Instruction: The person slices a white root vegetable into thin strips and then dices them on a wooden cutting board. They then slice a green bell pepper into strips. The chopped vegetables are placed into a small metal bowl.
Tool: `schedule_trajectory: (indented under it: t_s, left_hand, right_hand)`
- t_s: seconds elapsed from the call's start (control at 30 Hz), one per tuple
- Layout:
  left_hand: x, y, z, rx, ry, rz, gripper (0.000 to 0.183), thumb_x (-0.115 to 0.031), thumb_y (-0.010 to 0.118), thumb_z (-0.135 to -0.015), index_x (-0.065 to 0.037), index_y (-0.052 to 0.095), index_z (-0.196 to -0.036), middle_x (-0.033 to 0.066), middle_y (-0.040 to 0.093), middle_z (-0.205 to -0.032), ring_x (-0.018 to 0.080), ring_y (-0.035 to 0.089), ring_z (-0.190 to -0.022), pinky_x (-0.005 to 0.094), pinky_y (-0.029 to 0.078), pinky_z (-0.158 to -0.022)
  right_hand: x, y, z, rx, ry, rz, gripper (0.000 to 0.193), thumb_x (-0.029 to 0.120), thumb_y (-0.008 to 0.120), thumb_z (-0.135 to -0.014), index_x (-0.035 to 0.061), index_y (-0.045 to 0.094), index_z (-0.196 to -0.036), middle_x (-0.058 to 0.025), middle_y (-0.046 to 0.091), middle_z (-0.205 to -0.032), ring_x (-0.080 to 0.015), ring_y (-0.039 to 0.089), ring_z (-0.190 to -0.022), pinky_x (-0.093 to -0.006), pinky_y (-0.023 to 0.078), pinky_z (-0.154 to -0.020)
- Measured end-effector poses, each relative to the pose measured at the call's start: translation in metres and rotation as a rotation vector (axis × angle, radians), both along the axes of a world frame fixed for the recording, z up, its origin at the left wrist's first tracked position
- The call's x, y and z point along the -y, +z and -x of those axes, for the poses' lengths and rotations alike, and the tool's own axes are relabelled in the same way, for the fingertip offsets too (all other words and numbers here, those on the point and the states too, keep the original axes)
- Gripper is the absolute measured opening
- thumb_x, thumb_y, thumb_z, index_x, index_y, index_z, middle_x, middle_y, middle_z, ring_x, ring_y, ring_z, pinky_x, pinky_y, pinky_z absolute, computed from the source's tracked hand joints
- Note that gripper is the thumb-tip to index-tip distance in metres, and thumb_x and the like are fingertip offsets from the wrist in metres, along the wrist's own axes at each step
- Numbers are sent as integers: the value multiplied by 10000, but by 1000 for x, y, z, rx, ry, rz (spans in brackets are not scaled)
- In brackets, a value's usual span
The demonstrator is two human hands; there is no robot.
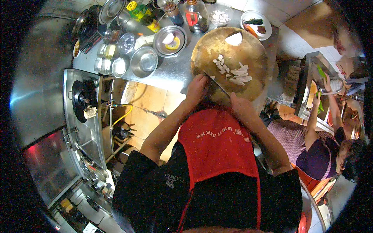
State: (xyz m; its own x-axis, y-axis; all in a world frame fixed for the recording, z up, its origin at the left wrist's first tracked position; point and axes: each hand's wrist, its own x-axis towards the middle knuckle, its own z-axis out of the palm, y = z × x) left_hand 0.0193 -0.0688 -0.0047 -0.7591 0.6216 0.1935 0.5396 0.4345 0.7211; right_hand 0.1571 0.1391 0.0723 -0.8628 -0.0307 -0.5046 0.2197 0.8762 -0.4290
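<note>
steel knife point(218, 85) in right fingers point(235, 98), tip beside left fingers point(199, 78)

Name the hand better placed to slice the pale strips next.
Probably the right hand: it seems to hold the knife and sits closer to the pale strips; the left hand is by the blade's far end.

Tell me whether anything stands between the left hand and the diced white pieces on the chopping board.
Yes: the knife, gripped in the right hand, slants over the round chopping board between the left hand and the diced white pieces. Past its blade, nothing else visible blocks the way.
</note>
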Motion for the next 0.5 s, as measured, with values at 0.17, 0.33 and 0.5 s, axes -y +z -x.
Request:
schedule_trajectory:
  t_s: [0.17,0.33,0.5]
  left_hand:
    - [-2,-1,2,7,27,-6,214,-17,656,-830,-25,623,-1042,192,625,-1010,437,616,-950,505,532,-807]
    - [-3,4,2,18,14,80,209,-19,666,-839,-22,620,-1043,200,626,-1045,439,617,-964,505,529,-811]
    - [-11,1,-2,3,117,48,199,-36,693,-852,-22,616,-1035,198,610,-1080,433,605,-985,495,516,-832]
  right_hand:
    - [23,-11,28,-86,-86,84,176,153,448,-1003,1,484,-1083,-281,696,-858,-479,704,-817,-586,552,-685]
    - [32,-16,46,-153,-97,74,160,131,467,-974,8,459,-1076,-303,687,-877,-497,688,-861,-594,529,-723]
    - [17,-7,29,-45,-219,91,239,172,480,-1000,2,478,-1169,-296,684,-926,-495,672,-892,-580,522,-765]
